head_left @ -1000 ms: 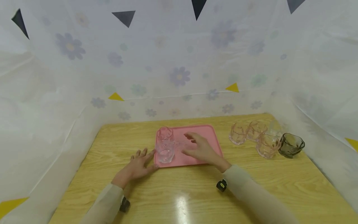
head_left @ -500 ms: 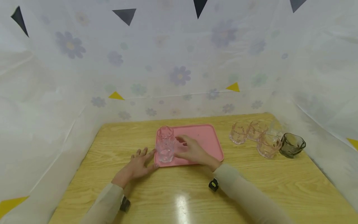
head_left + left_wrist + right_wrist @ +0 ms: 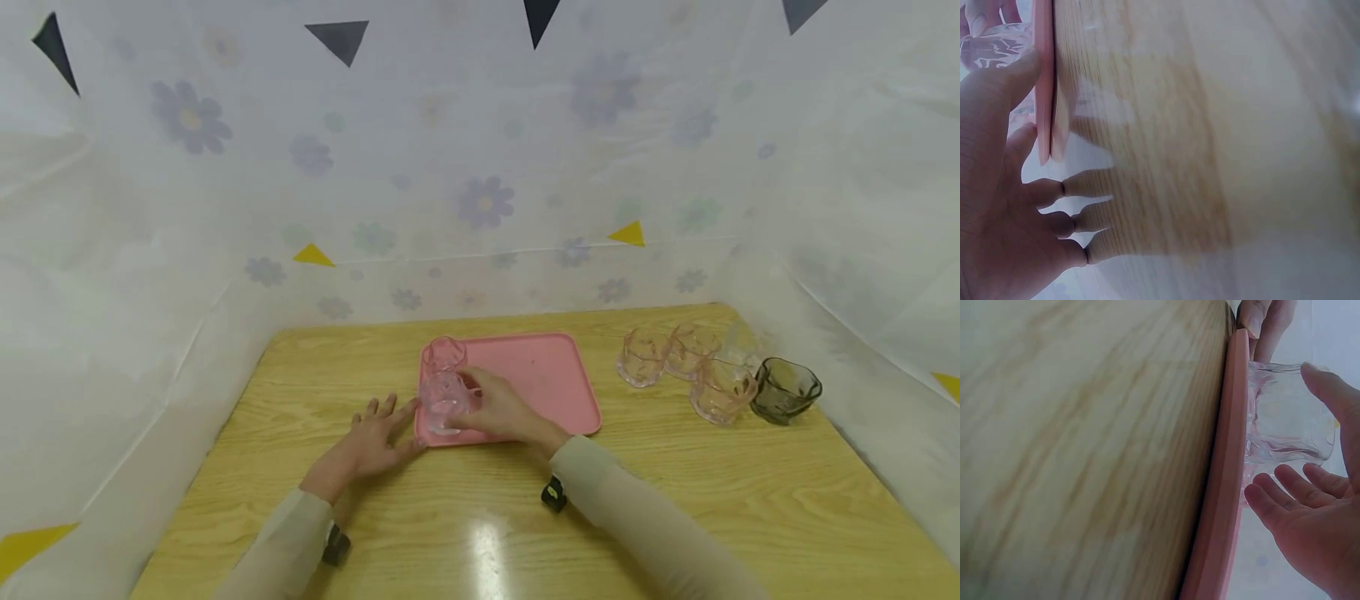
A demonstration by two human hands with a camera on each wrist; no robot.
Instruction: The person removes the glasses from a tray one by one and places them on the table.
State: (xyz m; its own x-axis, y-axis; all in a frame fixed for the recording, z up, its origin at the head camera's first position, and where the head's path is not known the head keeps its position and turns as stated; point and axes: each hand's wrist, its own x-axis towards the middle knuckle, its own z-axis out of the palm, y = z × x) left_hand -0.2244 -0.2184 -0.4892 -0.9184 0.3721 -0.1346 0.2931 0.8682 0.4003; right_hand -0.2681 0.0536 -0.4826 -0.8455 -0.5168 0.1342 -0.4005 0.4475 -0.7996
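On the left side of a pink tray [image 3: 551, 383] stands a clear faceted glass [image 3: 441, 407]. A pink-tinted glass [image 3: 445, 353] is just behind it. My right hand [image 3: 495, 408] is around the clear glass, thumb on the near side and fingers on the far side. In the right wrist view the thumb overlaps the wall of the glass [image 3: 1288, 412], and the fingertips are right at its opposite side. My left hand [image 3: 371, 446] rests on the table with its fingers spread, thumb and index finger at the tray's left edge [image 3: 1044, 81].
Several glasses stand together at the right of the wooden table [image 3: 480, 517]: pink-tinted ones [image 3: 643, 358], a pale one [image 3: 742, 340] and a dark grey one [image 3: 783, 390]. White flowered sheeting [image 3: 480, 150] encloses the table at the back and sides.
My right hand has moved left across the tray to the clear glass, its fingers coming around it. My left hand has stayed at the tray's edge.
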